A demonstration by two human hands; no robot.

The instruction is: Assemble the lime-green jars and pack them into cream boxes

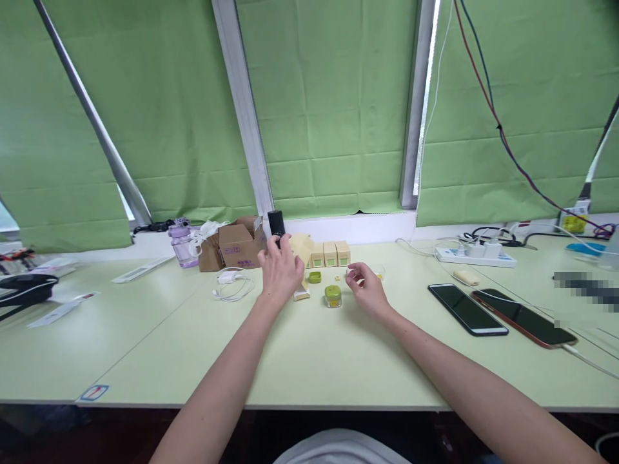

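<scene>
My left hand (283,269) is over the table with its fingers bent and spread; its fingertips are partly hidden. Just behind it stands a black cylinder (276,223), and a small tan packet (302,291) lies beside its wrist. My right hand (367,290) has thumb and fingers pinched together by a small pale thing, too tiny to name. Between the hands sits a small clear jar with a green lid (333,295). Farther back are a little green tray-like part (314,277) and a tiny yellow piece (337,278). A clear round item (378,274) is partly behind my right hand.
Small tan boxes (330,254) stand in a row at the back. To the left are a cardboard box (239,245), a purple bottle (184,246) and a white charger with cable (229,277). Phones (467,309) and a power strip (476,256) lie right.
</scene>
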